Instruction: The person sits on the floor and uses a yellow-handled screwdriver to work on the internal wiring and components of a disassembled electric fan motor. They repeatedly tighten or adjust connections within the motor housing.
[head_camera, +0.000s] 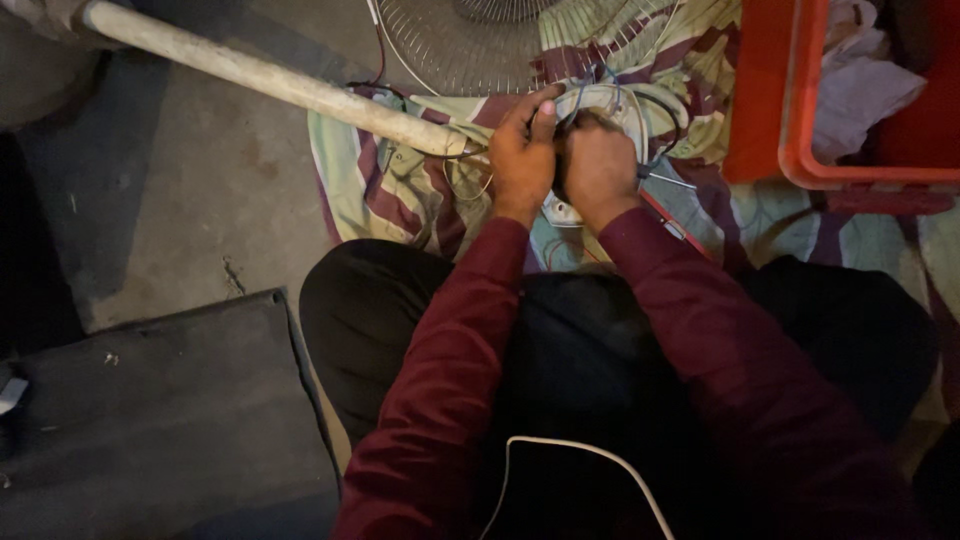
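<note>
Two hands work close together at 12 o'clock of the person's lap: the left hand (521, 155) is closed on the rim of a white fan housing (600, 105), thumb up, and the right hand (598, 168) is curled over its middle among blue and black wires (655, 110). The housing lies on a striped cloth (400, 190), beside a pale pole (270, 80) at 10 o'clock. I judge steady support from the left hand and small finger moves keep the wires from tearing. At 2 o'clock a red crate (775, 120) holds crumpled white cloth (865, 85).
</note>
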